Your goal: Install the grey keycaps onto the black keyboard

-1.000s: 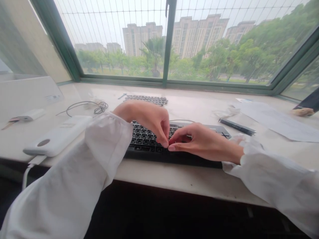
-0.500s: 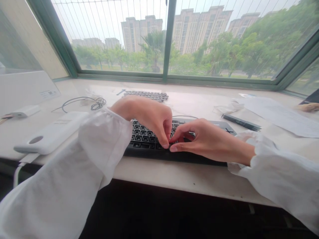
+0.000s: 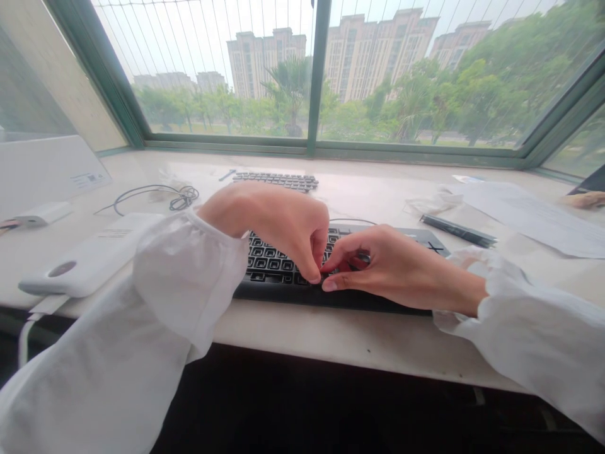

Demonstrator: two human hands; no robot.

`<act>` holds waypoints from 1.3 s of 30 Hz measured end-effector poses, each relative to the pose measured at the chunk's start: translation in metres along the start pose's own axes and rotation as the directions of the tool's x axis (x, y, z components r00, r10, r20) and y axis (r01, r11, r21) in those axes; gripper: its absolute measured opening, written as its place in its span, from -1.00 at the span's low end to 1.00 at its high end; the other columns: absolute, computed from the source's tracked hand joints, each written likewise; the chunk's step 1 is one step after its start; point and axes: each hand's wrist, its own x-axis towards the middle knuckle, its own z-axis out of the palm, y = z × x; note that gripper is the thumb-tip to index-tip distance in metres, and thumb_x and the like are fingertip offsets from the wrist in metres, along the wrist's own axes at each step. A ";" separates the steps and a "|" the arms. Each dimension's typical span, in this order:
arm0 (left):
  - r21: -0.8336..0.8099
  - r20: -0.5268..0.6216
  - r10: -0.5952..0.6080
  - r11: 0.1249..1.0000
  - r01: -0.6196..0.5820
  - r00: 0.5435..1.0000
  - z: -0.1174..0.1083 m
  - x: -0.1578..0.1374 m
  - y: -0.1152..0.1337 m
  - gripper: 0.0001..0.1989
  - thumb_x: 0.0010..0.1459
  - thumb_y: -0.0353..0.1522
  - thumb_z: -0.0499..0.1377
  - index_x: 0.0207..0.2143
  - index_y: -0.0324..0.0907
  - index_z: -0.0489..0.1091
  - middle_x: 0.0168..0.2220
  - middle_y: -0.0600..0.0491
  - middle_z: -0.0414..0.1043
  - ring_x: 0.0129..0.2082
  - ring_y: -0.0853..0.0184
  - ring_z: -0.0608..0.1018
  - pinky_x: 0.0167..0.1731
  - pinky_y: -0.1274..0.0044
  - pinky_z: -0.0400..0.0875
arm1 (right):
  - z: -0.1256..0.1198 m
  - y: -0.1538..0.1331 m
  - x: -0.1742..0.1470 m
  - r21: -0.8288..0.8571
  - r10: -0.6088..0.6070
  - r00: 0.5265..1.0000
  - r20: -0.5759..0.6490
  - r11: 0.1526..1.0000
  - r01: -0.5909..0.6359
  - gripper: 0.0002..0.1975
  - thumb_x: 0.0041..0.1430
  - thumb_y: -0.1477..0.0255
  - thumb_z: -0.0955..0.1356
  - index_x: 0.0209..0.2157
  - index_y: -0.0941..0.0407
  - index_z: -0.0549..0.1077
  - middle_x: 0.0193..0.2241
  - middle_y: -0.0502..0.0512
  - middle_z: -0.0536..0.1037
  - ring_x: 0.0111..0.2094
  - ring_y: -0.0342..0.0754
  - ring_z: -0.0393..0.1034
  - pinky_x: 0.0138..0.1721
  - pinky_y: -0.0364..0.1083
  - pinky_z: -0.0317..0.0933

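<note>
A black keyboard [image 3: 269, 255] lies along the front of the white tabletop, its visible key sockets bare of keycaps. My left hand [image 3: 278, 221] arches over the middle of it, wrist bent, with thumb and fingers closed in a pinch at the lower rows. My right hand [image 3: 378, 268] comes in from the right, thumb and forefinger almost meeting beside the left thumb. Both sets of fingertips are close together just above the keyboard's front edge. Whatever lies between them is too small or hidden to make out. My hands cover the keyboard's centre and much of its right part.
Rows of loose dark keycaps [image 3: 278, 180] lie behind the keyboard. To the left are a white power bank [image 3: 89, 255] with a plugged cable, a coiled black cable [image 3: 184, 198] and a white box [image 3: 47, 167]. On the right lie a black pen-like stick [image 3: 458, 231] and paper sheets [image 3: 534, 214].
The view has shifted slightly, and my left sleeve sits a little farther left. Both hands keep nearly the same pinched pose at the same spot on the keyboard.
</note>
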 end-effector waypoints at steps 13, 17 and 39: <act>0.024 -0.018 -0.002 1.000 0.002 1.000 -0.001 -0.002 -0.001 -0.65 -0.11 -0.06 0.24 -0.38 -0.12 0.58 -0.48 0.15 0.46 -0.54 0.47 0.30 -0.51 0.54 0.02 | -0.002 -0.001 -0.002 0.114 0.065 0.996 0.055 0.991 -0.071 -0.72 0.02 0.17 0.42 -0.32 0.08 0.60 -0.53 -0.03 0.48 -0.49 -0.16 0.27 -0.52 -0.16 0.04; 0.034 -0.020 0.018 0.999 -0.017 1.000 -0.001 -0.003 0.000 -0.66 -0.08 -0.07 0.22 -0.37 -0.10 0.58 -0.49 0.15 0.46 -0.53 0.46 0.30 -0.49 0.54 0.03 | -0.002 -0.003 -0.002 0.140 0.077 0.995 0.058 0.987 -0.084 -0.74 0.00 0.19 0.43 -0.35 0.09 0.60 -0.55 -0.06 0.44 -0.51 -0.20 0.19 -0.52 -0.17 0.02; 0.022 -0.074 0.022 1.000 -0.021 0.997 0.000 0.002 0.003 -0.79 -0.14 -0.19 0.28 -0.43 -0.05 0.60 -0.59 0.10 0.43 -0.43 0.35 0.40 -0.40 0.52 0.16 | 0.003 -0.004 -0.006 0.115 0.088 0.995 0.038 0.989 -0.091 -0.81 0.04 0.26 0.42 -0.39 0.08 0.59 -0.51 -0.03 0.55 -0.47 -0.16 0.34 -0.51 -0.20 0.15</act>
